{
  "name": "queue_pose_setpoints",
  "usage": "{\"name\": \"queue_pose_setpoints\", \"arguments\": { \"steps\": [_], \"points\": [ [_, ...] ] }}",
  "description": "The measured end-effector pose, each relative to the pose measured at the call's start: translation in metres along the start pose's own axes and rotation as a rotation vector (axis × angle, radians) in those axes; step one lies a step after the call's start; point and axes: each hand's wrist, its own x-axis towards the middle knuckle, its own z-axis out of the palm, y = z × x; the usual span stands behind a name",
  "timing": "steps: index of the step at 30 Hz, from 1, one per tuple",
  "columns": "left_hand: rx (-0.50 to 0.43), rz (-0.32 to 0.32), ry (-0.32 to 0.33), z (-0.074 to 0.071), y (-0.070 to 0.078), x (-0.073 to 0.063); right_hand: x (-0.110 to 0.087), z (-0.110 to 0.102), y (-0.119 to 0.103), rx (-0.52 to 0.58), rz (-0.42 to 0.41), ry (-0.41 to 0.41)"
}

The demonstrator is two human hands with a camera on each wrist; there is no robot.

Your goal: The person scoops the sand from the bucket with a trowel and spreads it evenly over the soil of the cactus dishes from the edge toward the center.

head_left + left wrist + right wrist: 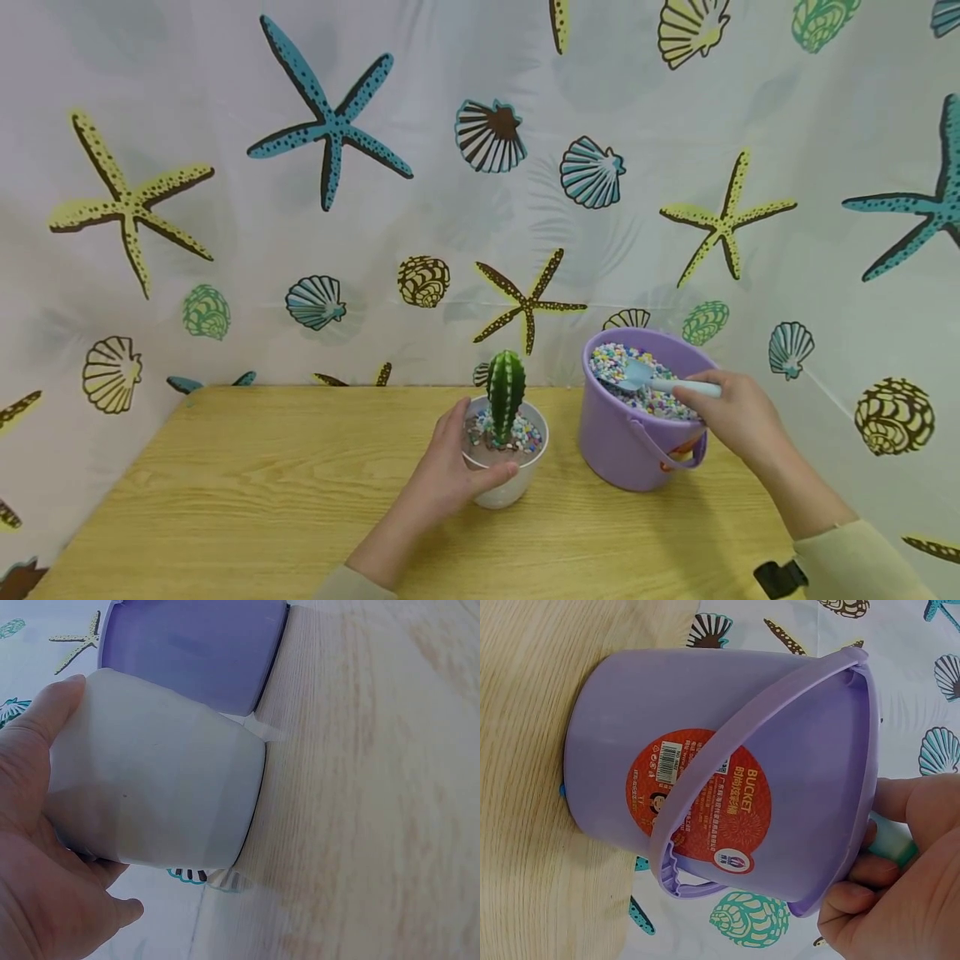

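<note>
My left hand (448,477) holds a white plant pot (504,492) near its rim, thumb on the near side and fingers on the left side. A green cactus (506,398) stands upright in it, with colored pebbles and a greyish-brown surface around its base. My right hand (741,414) grips the handle of a small light-blue shovel (639,375) over the purple bucket (622,442). The shovel's blade lies among the multicolored pebbles (667,406) in the bucket. In the right wrist view the fingers are beside the bucket's rim, and the bucket hides most of the shovel.
The bucket stands right of the pot, its carrying handle (727,735) hanging down over a red label (742,802). Both containers sit on a wooden table (262,483). Behind it hangs a white cloth (420,208) printed with starfish and shells.
</note>
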Motion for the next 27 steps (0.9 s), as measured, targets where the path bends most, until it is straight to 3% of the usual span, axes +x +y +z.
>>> {"name": "queue_pose_setpoints", "arguments": {
  "steps": [13, 20, 27],
  "points": [
    [-0.004, -0.006, -0.008, 0.004, 0.001, 0.000, -0.007, -0.005, 0.009, 0.025, 0.018, 0.014],
    [0.016, -0.012, 0.001, 0.004, 0.001, -0.001, -0.012, -0.007, 0.010, 0.100, 0.051, 0.027],
    [0.019, -0.027, 0.003, 0.003, 0.002, 0.000, -0.015, -0.007, 0.012, 0.130, 0.033, 0.065]
  ]
}}
